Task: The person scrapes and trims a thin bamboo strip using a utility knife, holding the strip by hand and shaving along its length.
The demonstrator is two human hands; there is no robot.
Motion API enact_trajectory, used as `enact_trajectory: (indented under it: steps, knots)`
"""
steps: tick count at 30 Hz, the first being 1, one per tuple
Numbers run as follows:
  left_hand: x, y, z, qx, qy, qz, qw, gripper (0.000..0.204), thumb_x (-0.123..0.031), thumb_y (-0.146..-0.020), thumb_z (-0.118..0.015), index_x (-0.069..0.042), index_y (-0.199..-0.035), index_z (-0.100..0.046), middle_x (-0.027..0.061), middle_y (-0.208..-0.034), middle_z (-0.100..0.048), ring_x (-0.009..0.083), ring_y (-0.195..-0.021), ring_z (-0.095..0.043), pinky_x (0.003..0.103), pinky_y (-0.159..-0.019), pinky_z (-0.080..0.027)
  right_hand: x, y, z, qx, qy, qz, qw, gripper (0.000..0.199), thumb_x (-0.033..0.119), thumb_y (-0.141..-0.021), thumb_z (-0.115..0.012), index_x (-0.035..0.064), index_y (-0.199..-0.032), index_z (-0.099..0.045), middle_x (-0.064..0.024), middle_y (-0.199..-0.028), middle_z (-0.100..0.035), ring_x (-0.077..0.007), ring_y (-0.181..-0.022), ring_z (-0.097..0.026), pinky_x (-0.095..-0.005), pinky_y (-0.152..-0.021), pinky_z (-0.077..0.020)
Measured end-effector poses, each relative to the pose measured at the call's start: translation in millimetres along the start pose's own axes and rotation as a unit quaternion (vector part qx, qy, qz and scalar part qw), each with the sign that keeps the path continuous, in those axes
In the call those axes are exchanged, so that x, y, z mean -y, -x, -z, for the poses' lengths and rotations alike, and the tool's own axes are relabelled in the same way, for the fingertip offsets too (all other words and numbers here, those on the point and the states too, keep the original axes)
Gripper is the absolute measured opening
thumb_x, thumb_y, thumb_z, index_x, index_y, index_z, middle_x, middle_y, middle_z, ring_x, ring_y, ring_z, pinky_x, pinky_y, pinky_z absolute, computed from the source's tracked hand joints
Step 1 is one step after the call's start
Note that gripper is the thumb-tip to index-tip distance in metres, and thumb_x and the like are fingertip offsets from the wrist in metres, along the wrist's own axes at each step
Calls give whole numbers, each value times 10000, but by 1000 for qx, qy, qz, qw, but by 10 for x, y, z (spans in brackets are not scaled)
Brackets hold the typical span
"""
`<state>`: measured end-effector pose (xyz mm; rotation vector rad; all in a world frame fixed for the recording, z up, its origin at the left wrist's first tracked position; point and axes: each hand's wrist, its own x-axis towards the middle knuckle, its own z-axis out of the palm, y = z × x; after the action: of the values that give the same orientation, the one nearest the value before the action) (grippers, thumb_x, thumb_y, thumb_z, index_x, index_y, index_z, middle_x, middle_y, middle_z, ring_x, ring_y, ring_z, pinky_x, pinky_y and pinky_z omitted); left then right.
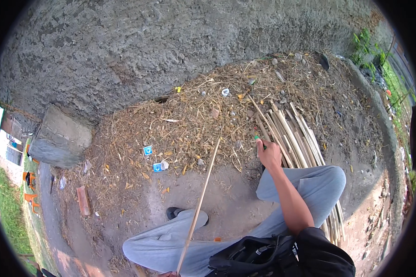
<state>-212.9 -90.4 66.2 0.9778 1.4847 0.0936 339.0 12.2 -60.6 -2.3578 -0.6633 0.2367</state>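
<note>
A long, thin wooden strip [201, 196] slants up from the lower edge, its far tip over the littered ground. At its near end my left hand [170, 274] is closed round it, mostly cut off by the picture's edge. My right hand [270, 156], out past my right knee, is curled round a small green-ended thing [257, 137]; the rest of it is hidden in the fist. Right beside that hand lies a bundle of pale wooden strips [296, 138], which runs on beneath my right leg.
A rough grey wall [148, 51] rises beyond the ground, with a concrete block [62, 137] at left. Dry chips and leaves [138, 124] cover the dirt. A broken brick [83, 201] and blue wrappers [148, 150] lie there. A curb [379, 115] curves along the right.
</note>
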Motion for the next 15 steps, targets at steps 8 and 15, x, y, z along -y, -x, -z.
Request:
enact_trajectory:
  steps: [8, 15]
  knots:
    - [-771, -716, -740, -61, 16, -138, 988, 205, -275, -1022, -513, -88, -961, -569, -40, -571, -427, 54, -439, -366, 237, -388, -277, 668, 927, 44, 205, -181, 135, 952, 405, 405, -922, -632, 52, -1105, -712, -211, -824, -692, -357, -667, -668, -411, -643, -523]
    - [-1113, -1003, -1002, 79, 118, -94, 985, 316, -210, -1006, -565, -72, -1290, -556, -32, -569, -469, 33, -415, -371, 227, -380, -294, 805, 1162, 87, 254, -249, 174, 918, 376, 358, -920, -667, 31, -1099, -716, -147, -828, -719, -185, -668, -661, -337, -615, -515]
